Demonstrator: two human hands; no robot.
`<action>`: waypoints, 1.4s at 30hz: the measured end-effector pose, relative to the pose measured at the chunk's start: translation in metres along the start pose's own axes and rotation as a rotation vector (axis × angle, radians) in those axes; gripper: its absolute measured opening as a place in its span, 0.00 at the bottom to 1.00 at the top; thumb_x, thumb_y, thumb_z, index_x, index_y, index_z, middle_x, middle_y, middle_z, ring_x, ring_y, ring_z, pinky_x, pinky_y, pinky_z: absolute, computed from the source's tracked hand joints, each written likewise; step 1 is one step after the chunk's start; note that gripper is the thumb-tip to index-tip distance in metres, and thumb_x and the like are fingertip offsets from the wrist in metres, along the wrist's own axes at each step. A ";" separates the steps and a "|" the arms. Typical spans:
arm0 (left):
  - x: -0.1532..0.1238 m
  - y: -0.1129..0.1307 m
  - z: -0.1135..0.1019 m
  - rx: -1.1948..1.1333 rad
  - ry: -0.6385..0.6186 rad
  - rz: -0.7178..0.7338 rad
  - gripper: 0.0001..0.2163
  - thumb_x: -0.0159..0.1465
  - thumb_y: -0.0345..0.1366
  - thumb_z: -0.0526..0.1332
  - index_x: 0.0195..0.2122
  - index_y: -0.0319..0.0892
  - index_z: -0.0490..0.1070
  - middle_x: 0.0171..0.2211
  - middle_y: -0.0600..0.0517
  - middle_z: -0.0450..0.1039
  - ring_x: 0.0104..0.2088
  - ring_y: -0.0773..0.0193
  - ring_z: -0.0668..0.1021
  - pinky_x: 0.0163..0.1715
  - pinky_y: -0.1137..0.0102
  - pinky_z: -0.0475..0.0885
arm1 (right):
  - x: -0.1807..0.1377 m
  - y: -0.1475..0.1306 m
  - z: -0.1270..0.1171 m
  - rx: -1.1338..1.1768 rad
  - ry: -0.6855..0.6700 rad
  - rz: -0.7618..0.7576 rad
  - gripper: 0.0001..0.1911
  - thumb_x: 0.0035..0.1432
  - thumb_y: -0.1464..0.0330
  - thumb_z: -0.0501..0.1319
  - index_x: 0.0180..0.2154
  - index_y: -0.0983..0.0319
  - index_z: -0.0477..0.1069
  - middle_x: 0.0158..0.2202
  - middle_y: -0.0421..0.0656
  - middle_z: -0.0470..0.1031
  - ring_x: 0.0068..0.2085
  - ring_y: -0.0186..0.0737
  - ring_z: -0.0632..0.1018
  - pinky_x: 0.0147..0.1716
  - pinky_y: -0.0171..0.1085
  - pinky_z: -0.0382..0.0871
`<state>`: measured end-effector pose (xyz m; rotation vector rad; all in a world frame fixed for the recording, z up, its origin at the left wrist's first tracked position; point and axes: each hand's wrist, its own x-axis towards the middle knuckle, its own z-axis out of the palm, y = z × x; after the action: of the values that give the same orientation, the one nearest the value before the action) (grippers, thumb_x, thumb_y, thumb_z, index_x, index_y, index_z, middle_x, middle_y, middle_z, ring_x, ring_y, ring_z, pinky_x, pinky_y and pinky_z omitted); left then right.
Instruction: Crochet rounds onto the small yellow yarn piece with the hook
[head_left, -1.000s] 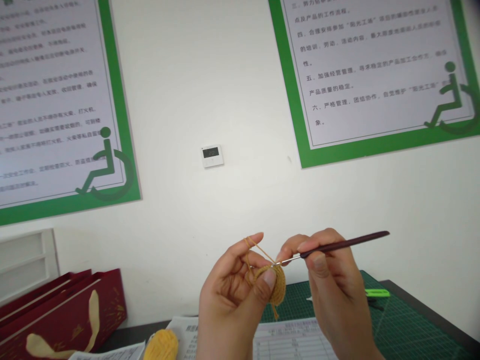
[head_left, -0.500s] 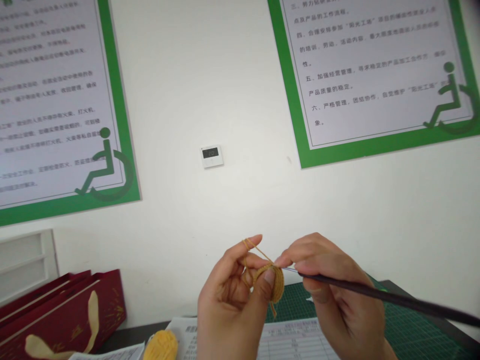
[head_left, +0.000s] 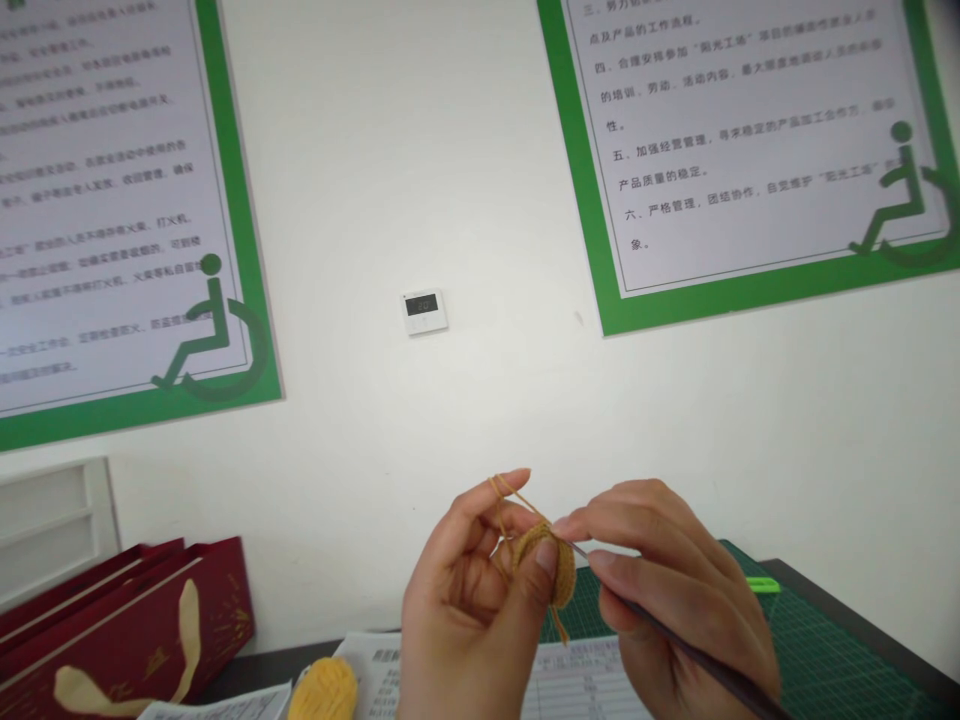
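Note:
Between the thumb and fingers of my left hand (head_left: 472,600) is a small round crochet piece (head_left: 564,572) in mustard yarn, a short tail hanging below it. A strand of the same yarn (head_left: 517,490) loops over my raised left index finger and runs down to the piece's top edge. My right hand (head_left: 682,590) grips a crochet hook (head_left: 697,655) with a dark handle and thin metal shaft. The hook's tip meets the upper right edge of the piece, where my right index fingertip hides it in part.
A yellow yarn ball (head_left: 324,690) and printed sheets (head_left: 585,680) lie on the table, beside a green cutting mat (head_left: 817,640) with a bright green tool (head_left: 763,584) on it. Red gift bags (head_left: 217,600) stand at left. The wall behind carries a thermostat (head_left: 424,312) and two green-framed posters (head_left: 592,250).
The hook's handle end has swung downward and toward me as my right hand turned. Both hands have shifted slightly right, and the bright green tool now shows more.

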<state>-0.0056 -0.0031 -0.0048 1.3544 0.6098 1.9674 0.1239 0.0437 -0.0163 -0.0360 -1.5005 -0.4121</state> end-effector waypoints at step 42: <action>0.001 0.002 0.003 0.025 0.006 -0.002 0.23 0.58 0.25 0.72 0.54 0.48 0.77 0.27 0.56 0.75 0.24 0.69 0.76 0.25 0.75 0.71 | -0.021 -0.006 0.015 0.216 0.226 0.428 0.07 0.67 0.75 0.57 0.43 0.60 0.72 0.31 0.40 0.72 0.32 0.35 0.74 0.30 0.37 0.69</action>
<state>-0.0040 -0.0041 -0.0017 1.3629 0.6399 1.9686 0.1078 0.0477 -0.0367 -0.1329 -1.2640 0.0896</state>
